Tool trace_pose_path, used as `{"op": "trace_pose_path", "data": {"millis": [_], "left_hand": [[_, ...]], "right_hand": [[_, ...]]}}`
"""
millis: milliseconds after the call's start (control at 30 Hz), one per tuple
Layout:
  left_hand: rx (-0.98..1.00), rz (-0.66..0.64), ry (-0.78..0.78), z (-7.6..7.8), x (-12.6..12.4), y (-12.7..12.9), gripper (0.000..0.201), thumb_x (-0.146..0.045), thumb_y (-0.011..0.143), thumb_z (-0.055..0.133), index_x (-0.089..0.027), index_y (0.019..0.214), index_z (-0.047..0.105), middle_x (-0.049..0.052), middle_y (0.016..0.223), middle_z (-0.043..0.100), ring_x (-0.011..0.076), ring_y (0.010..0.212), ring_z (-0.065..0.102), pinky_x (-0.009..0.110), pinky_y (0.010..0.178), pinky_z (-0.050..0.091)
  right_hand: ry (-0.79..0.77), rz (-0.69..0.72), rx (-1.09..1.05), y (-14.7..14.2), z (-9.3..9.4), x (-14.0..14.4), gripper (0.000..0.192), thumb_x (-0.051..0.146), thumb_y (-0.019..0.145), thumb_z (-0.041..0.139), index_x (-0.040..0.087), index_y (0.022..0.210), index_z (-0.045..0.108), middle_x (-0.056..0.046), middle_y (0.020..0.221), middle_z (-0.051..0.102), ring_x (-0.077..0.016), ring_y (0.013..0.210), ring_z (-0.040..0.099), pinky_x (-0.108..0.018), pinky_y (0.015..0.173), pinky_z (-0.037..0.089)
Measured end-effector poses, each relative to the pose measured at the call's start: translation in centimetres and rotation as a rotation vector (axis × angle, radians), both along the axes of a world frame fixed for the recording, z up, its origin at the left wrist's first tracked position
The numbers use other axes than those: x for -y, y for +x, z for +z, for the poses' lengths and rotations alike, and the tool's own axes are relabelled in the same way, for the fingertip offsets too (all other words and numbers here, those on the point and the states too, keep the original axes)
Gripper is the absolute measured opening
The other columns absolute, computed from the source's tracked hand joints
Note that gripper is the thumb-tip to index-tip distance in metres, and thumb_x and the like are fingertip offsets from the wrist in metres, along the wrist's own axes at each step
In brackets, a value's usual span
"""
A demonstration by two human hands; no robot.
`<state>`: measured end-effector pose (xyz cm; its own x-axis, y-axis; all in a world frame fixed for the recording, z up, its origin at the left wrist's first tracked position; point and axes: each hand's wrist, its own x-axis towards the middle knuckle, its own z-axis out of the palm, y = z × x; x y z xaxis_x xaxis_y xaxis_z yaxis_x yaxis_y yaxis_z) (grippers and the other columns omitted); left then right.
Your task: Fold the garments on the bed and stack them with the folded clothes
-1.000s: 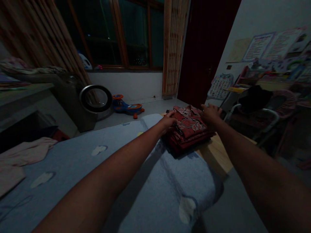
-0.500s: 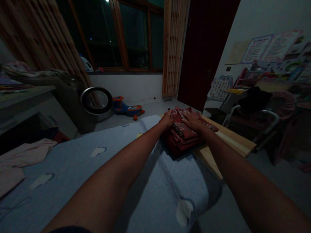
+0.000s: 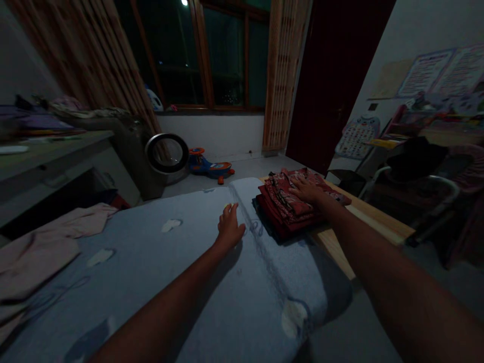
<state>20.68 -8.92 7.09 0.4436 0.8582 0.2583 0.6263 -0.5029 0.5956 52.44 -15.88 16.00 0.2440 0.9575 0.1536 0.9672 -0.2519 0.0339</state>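
Both hands lie spread: right hand (image 3: 308, 191) flat on the folded red clothes (image 3: 289, 209), left hand (image 3: 230, 228) seemingly resting on the blue blanket (image 3: 181, 262); the stack seems finished, so fetching another garment comes next.

— Room, far side?
— Dark window (image 3: 227, 55) in a wooden frame, night outside; slatted brown curtains (image 3: 282, 75) at both sides; white wall below; dark red door (image 3: 333, 75) to the right.
— Floor?
— Grey floor (image 3: 245, 169); a ride-on toy (image 3: 212, 166) and a round-faced appliance (image 3: 166, 154) stand on it.
— Right side?
— Posters (image 3: 434, 73) on a pale wall, a cluttered shelf, a metal-framed chair (image 3: 416, 181).
— Left?
— Grey counter (image 3: 49, 151). Light is dim.
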Motion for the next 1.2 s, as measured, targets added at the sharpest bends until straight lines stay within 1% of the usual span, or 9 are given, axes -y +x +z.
{"op": "trace_pose_path", "data": {"millis": [167, 267, 333, 400, 567, 700, 900, 1067, 1200], "left_hand": [[-0.255, 0.114, 0.029, -3.9, 2.3, -11.8, 0.067, -0.021, 0.081, 0.056, -0.020, 0.145, 0.039, 0.014, 0.155, 0.032, 0.0326, 0.138, 0.035, 0.048, 0.108, 0.035], [-0.393, 0.226, 0.087, -5.3, 2.9, -18.7, 0.059, -0.023, 0.086, 0.052, -0.019, 0.145, 0.042, 0.013, 0.153, 0.037, 0.0331, 0.136, 0.037, 0.049, 0.109, 0.034], [-0.479, 0.292, 0.127, -6.0, 3.2, -22.4, 0.054, -0.024, 0.089, 0.050, -0.017, 0.142, 0.046, 0.015, 0.153, 0.038, 0.0339, 0.135, 0.038, 0.051, 0.109, 0.032], [-0.546, 0.330, 0.146, -6.5, 3.6, -25.0, 0.048, -0.028, 0.092, 0.048, -0.015, 0.138, 0.051, 0.017, 0.150, 0.042, 0.0335, 0.135, 0.040, 0.051, 0.110, 0.031], [-0.524, 0.330, 0.161, -7.4, 4.6, -26.9, 0.042, -0.033, 0.096, 0.044, -0.017, 0.134, 0.055, 0.015, 0.142, 0.052, 0.0289, 0.133, 0.044, 0.048, 0.112, 0.030], [-0.427, 0.335, 0.161, -7.6, 4.9, -26.7, 0.041, -0.032, 0.095, 0.048, -0.017, 0.132, 0.057, 0.014, 0.141, 0.054, 0.0285, 0.134, 0.044, 0.047, 0.114, 0.029], [-0.247, 0.420, 0.137, -7.2, 5.0, -28.2, 0.034, -0.024, 0.089, 0.054, -0.021, 0.121, 0.064, 0.010, 0.140, 0.054, 0.0244, 0.132, 0.045, 0.042, 0.114, 0.031], [-0.258, 0.878, 0.205, -5.5, 3.9, -33.2, 0.048, -0.022, 0.083, 0.059, -0.023, 0.131, 0.057, 0.013, 0.154, 0.033, 0.0327, 0.142, 0.029, 0.052, 0.114, 0.027], [-0.253, 1.201, 0.076, -4.1, 2.2, -37.6, 0.058, -0.028, 0.083, 0.062, -0.028, 0.139, 0.048, 0.016, 0.159, 0.018, 0.0399, 0.144, 0.021, 0.057, 0.109, 0.028]], "right_hand": [[0.135, -0.171, 0.073, -2.4, 2.5, 0.3, 0.054, 0.052, 0.090, 0.050, 0.027, 0.137, 0.054, -0.015, 0.147, 0.046, -0.0402, 0.131, 0.039, -0.068, 0.103, 0.025], [0.375, -0.123, 0.088, -6.8, 3.2, 0.6, 0.048, 0.038, 0.090, 0.051, 0.020, 0.134, 0.057, -0.017, 0.145, 0.047, -0.0380, 0.131, 0.040, -0.062, 0.105, 0.028], [0.480, -0.029, 0.010, -11.0, 2.1, 0.7, 0.044, 0.031, 0.091, 0.047, 0.016, 0.131, 0.059, -0.017, 0.142, 0.049, -0.0327, 0.129, 0.044, -0.052, 0.107, 0.031], [0.441, 0.126, -0.101, -15.9, -0.5, 0.5, 0.039, 0.029, 0.091, 0.049, 0.016, 0.125, 0.062, -0.015, 0.139, 0.052, -0.0286, 0.127, 0.047, -0.044, 0.107, 0.035], [0.211, 0.215, -0.314, -27.4, -9.7, -0.2, 0.040, 0.026, 0.087, 0.055, 0.014, 0.125, 0.061, -0.016, 0.139, 0.053, -0.0260, 0.126, 0.050, -0.038, 0.104, 0.038], [0.154, 0.192, -0.350, -32.4, -14.6, -0.5, 0.033, 0.028, 0.091, 0.052, 0.017, 0.120, 0.062, -0.013, 0.129, 0.059, -0.0231, 0.120, 0.053, -0.035, 0.102, 0.037], [0.215, 0.195, -0.227, -33.3, -16.5, -0.5, 0.030, 0.031, 0.094, 0.047, 0.018, 0.116, 0.062, -0.013, 0.131, 0.057, -0.0258, 0.120, 0.050, -0.040, 0.103, 0.032], [0.224, 0.213, -0.169, -33.2, -16.5, -0.7, 0.028, 0.030, 0.094, 0.045, 0.018, 0.113, 0.062, -0.012, 0.125, 0.060, -0.0253, 0.115, 0.053, -0.039, 0.099, 0.034], [0.219, 0.198, -0.137, -33.4, -16.5, -0.8, 0.029, 0.031, 0.094, 0.045, 0.018, 0.114, 0.062, -0.012, 0.126, 0.059, -0.0264, 0.116, 0.053, -0.039, 0.098, 0.035]]}}
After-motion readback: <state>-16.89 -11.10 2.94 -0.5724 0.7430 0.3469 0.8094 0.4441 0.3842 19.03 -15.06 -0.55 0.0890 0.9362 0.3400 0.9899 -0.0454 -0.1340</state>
